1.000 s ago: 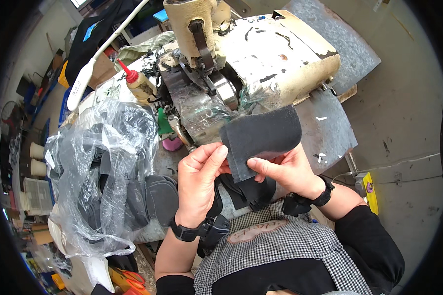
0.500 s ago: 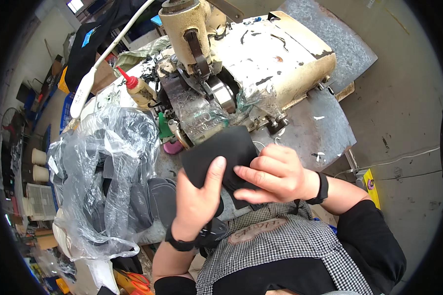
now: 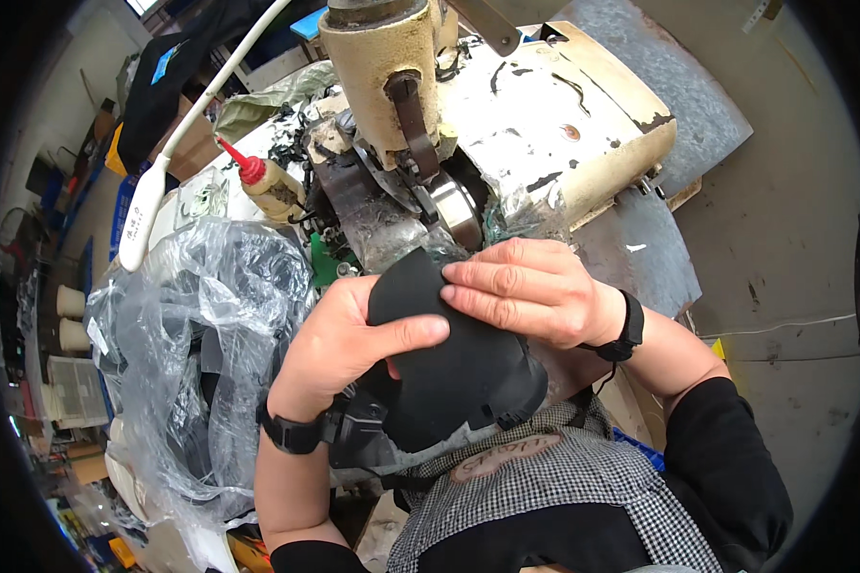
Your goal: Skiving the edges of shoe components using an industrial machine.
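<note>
A black, flexible, curved sheet piece (image 3: 454, 382), like a shoe part, is held up in front of the machine, its broad end hanging low. My left hand (image 3: 330, 339) grips its upper left side, thumb across the front and the other fingers hidden behind. On the upper right edge, my right hand (image 3: 540, 291) is closed over the piece, fingers together on its face and thumb out of sight. Just beyond both hands stands a cream, worn sewing-type machine (image 3: 382, 86) with a shiny metal wheel (image 3: 457, 212). The piece and hands cover part of its near side.
To the left, a clear plastic bag (image 3: 153, 325) holds dark flat pieces. A bottle with a red nozzle (image 3: 272, 189) stands behind it, near a white lamp-like wand (image 3: 143, 220) on a cable. Black scraps lie on the machine top. The grey metal tabletop (image 3: 650, 248) extends right.
The black piece has turned and opened out, showing more of its broad lower part. My left hand has moved left and up; my right fingers now lie along the upper edge. The view has shifted slightly.
</note>
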